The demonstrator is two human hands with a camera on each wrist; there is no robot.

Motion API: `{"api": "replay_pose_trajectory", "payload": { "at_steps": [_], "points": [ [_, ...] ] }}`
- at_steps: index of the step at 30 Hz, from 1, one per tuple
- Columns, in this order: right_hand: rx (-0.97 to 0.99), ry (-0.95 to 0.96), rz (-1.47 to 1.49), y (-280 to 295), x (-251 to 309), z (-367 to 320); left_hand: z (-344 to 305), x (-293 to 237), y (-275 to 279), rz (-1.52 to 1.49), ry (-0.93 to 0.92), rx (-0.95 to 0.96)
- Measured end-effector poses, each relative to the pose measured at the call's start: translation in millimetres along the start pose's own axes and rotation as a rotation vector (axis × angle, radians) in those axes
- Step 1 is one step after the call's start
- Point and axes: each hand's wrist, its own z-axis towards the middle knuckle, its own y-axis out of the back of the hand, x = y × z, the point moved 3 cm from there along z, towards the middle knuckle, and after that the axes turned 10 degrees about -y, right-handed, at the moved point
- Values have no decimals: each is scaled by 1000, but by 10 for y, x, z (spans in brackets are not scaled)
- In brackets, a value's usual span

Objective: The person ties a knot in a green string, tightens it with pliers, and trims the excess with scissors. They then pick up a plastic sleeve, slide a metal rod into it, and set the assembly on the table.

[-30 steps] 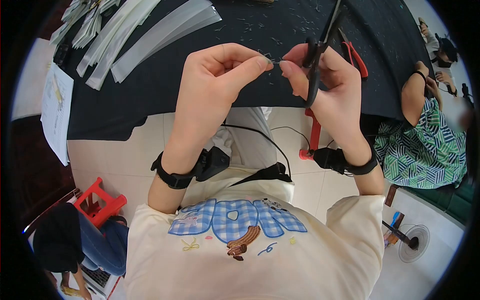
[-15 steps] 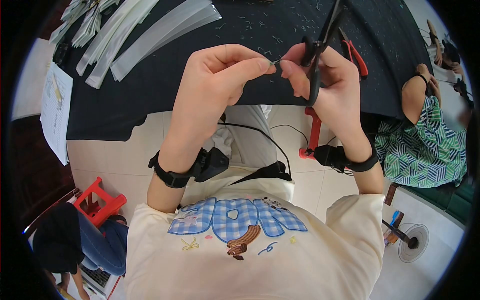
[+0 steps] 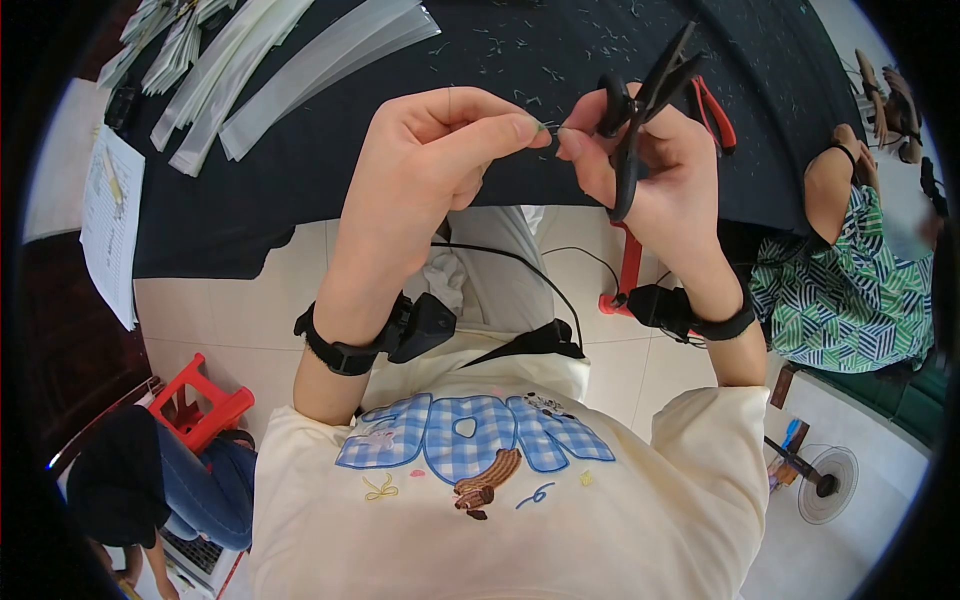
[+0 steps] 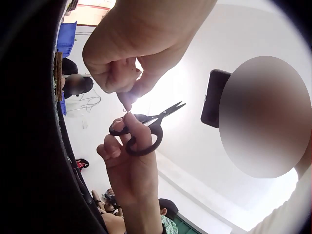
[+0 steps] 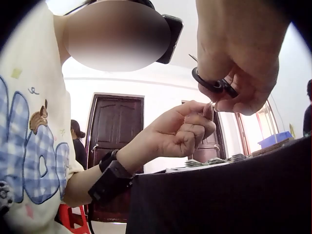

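In the head view my left hand (image 3: 425, 165) pinches a tiny thin strand with a green bit (image 3: 544, 127) between thumb and forefinger, over the near part of the black cloth. My right hand (image 3: 668, 185) holds black-handled scissors (image 3: 627, 165), a loop round its thumb and the blades pointing up and away, slightly parted. Its thumb and fingertip come together close beside the strand, almost meeting the left fingertips. In the left wrist view the scissors (image 4: 157, 136) hang on the right hand (image 4: 131, 168) below the left fingertips. The strand's far end is too small to make out.
Red-handled pliers (image 3: 714, 118) lie beyond the right hand. Clear plastic sleeves (image 3: 335, 75) and bundled strips (image 3: 180, 55) lie at the left back. Small clippings (image 3: 550, 75) are scattered over the black cloth (image 3: 220, 235). A printed sheet (image 3: 112, 225) hangs over the left edge. Another person (image 3: 845, 280) sits at right.
The scissors have swung in the right hand: their blades now stand lower and farther apart. The hands stay nearly in place, fingertips close together at the strand.
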Motion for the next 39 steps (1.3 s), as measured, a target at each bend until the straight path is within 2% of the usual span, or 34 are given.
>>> {"api": "replay_pose_trajectory", "payload": {
  "at_steps": [6, 14, 17, 21, 23, 24, 25, 26, 28, 29, 31, 32, 39],
  "points": [
    [-1, 8, -18, 0, -11, 13, 9, -3, 11, 1, 4, 21],
    [104, 26, -36, 23, 3, 23, -4, -10, 39, 56, -4, 67],
    [108, 32, -68, 39, 8, 15, -14, -22, 37, 111, -53, 77],
    [68, -36, 32, 63, 27, 1, -39, -34, 11, 230, -264, 62],
    [40, -278, -25, 142, 14, 13, -66, -65, -1, 255, -340, 40],
    [25, -319, -88, 190, -73, 35, -93, -123, -20, 344, -390, 42],
    [24, -316, -89, 249, -151, 56, -109, -163, -38, 433, -441, 44],
    [-54, -229, -314, 324, -186, 82, -109, -169, -51, 433, -444, 45],
    [-170, -115, -734, 436, -178, 89, -123, -212, -80, 492, -585, 30],
    [-174, -113, -735, 469, -192, 94, -120, -214, -83, 491, -589, 32],
    [-205, -194, -900, 533, -277, 114, -135, -249, -110, 589, -743, 56],
    [-211, -190, -900, 556, -310, 119, -136, -251, -116, 590, -750, 58],
    [-142, -37, -1034, 630, -289, 138, -137, -303, -152, 772, -935, 45]
  ]
}}
